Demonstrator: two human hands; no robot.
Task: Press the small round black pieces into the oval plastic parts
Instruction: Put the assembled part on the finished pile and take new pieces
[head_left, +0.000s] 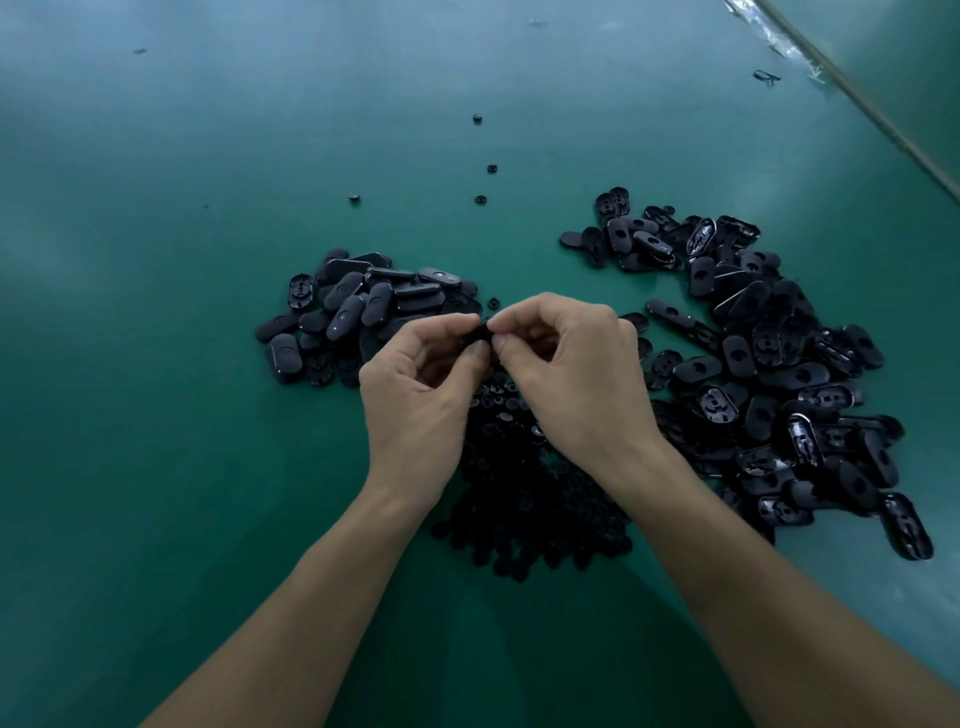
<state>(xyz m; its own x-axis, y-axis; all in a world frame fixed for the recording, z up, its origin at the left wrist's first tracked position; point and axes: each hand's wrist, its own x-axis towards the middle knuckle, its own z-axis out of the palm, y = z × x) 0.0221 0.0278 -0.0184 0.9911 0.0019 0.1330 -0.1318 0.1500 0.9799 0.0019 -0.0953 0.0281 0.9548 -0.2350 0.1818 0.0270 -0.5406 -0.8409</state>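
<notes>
Lying on the left side of the green table (156, 364) is a small heap of black oval plastic parts (363, 317), most with the smooth side up. Just right of that heap, the left hand (421, 395) has its thumb and fingers curled and pinches one black oval part (480, 335) from the left. The part is held up above the table, in the middle, between the two hands. The right hand (576, 379) pinches the same part from the right with its thumb and first finger. The fingers hide most of the part, so it is not clear if a round piece sits in it. Under the hands, on the near side, lies a heap of small round black pieces (524, 509). A few loose round pieces (492, 169) lie far off, past the hands. On the right is a bigger heap of oval parts (779, 374), many with the hollow side up. A little black scrap (766, 77) lies far right, near the table edge.
</notes>
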